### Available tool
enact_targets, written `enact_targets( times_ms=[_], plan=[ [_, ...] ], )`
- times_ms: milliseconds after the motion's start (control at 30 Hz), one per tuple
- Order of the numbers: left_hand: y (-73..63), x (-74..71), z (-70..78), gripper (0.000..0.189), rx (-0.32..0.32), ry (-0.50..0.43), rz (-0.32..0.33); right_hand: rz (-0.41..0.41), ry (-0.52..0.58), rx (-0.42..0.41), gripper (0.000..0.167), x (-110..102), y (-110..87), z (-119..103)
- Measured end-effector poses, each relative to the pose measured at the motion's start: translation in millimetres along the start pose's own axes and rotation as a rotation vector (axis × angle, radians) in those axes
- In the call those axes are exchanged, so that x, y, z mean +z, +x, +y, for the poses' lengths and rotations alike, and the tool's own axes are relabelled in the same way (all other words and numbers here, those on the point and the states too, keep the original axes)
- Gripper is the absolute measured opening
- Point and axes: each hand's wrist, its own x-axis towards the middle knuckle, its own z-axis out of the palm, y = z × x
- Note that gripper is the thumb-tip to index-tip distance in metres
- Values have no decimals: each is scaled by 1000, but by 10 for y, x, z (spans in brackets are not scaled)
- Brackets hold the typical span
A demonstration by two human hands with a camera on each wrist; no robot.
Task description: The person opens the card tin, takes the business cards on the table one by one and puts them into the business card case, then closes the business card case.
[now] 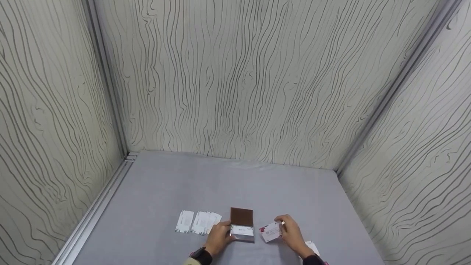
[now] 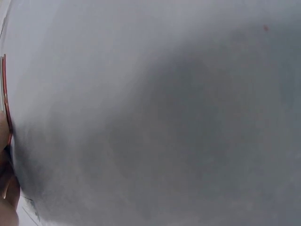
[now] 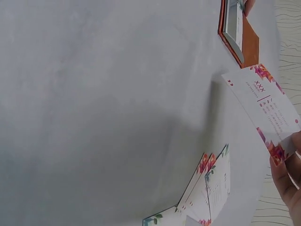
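Observation:
My left hand (image 1: 218, 237) grips the left edge of a brown card case (image 1: 241, 217), whose lid is folded back. Inside the case lies a white card (image 1: 243, 230) with a leaf print, above a shiny metal lower part. In the left wrist view only the fingers (image 2: 9, 207) and the case's reddish edge (image 2: 5, 89) show at the far left. To the right of the case, my right hand (image 1: 292, 235) pinches a white business card (image 1: 270, 232) with red flowers by its right end. The right wrist view shows this card (image 3: 263, 108) held tilted over the table, its print facing up.
Several white leaf-printed cards (image 1: 204, 222) lie left of the case, with another card (image 1: 184, 221) beside them. More cards (image 3: 207, 188), some red-flowered, lie near my right wrist. The grey cloth-covered table (image 1: 228, 180) is bounded by wood-patterned walls (image 1: 235, 81).

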Motion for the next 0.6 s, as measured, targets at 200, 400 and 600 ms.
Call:
enact_targets(
  times_ms=[200,400,600],
  plan=[
    [1,-6,11,29,27,8,21,20,10,-49,27,52,60,-51],
    [3,-32,24,30,-31,3,-45,28,65,-131,29,120,109,-106],
    [1,-8,-23,31,21,44,-22,11,100,-170,28,233,144,-153]
  ],
)
